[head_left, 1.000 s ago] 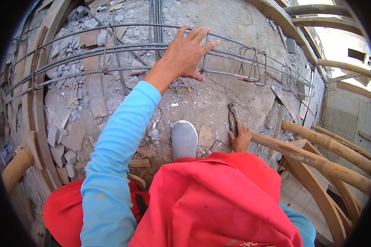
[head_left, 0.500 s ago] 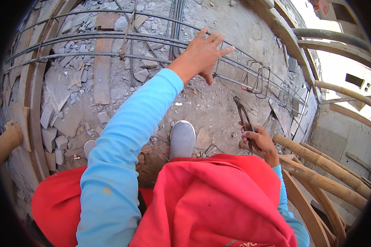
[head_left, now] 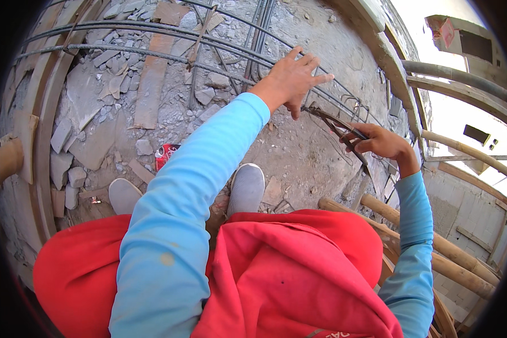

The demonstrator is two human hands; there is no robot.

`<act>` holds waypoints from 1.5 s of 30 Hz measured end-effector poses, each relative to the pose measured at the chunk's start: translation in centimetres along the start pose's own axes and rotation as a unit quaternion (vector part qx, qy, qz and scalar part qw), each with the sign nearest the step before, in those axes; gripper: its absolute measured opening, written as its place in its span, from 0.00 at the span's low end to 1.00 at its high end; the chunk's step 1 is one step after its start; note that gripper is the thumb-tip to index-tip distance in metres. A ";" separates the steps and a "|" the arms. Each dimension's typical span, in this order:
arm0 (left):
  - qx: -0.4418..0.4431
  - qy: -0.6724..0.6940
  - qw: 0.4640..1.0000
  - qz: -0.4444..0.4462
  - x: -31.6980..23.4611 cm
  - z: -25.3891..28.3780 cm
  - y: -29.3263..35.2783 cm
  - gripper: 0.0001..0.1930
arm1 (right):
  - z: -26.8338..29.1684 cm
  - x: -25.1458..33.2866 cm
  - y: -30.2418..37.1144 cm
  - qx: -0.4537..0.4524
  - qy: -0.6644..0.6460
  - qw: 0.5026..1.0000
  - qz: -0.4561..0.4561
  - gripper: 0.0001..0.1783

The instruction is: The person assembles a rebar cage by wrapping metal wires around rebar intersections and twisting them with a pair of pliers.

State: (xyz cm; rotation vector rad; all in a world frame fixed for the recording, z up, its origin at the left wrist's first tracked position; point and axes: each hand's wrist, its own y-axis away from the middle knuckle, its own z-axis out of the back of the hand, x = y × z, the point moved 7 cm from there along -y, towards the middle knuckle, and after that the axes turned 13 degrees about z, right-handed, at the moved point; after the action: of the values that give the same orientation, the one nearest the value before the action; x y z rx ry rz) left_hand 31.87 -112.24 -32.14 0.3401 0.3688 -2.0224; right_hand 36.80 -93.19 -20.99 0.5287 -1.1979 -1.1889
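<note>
A cage of long steel rebars (head_left: 152, 54) with wire stirrups runs across the upper part of the view. Over its bars lies my left hand (head_left: 293, 81), fingers spread and thumb hanging down, without a closed grip. My right hand (head_left: 380, 141) is closed around the handles of dark metal pincers (head_left: 338, 121). The pincers' jaws reach the rebars just right of my left hand, close to an upright stirrup bar. Whether they grip a wire there is too small to tell.
Broken concrete rubble (head_left: 143, 147) and a wooden plank (head_left: 154, 84) lie beneath the rebars. A red wrapper (head_left: 166, 153) is beside my left sleeve. My grey shoes (head_left: 247, 188) stand on the dirt. Bamboo poles (head_left: 450, 256) cross at the right, and timber beams (head_left: 45, 129) line the left.
My right hand has lifted forward from near the bamboo, bringing the pincers' jaws up to the rebars beside my left hand. My left hand remains on the bars; the view has shifted slightly.
</note>
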 end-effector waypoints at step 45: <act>-0.051 -0.059 0.997 -0.007 -0.3 -1.1 -0.7 0.67 | -16.4 -2.9 -3.0 -0.331 -0.073 0.940 0.032 0.23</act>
State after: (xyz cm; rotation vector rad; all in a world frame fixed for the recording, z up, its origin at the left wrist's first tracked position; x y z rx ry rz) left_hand 31.52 -111.27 -32.97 0.1538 0.4002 -2.0187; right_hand 50.64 -95.76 -30.36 -0.1067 -0.8499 -1.4950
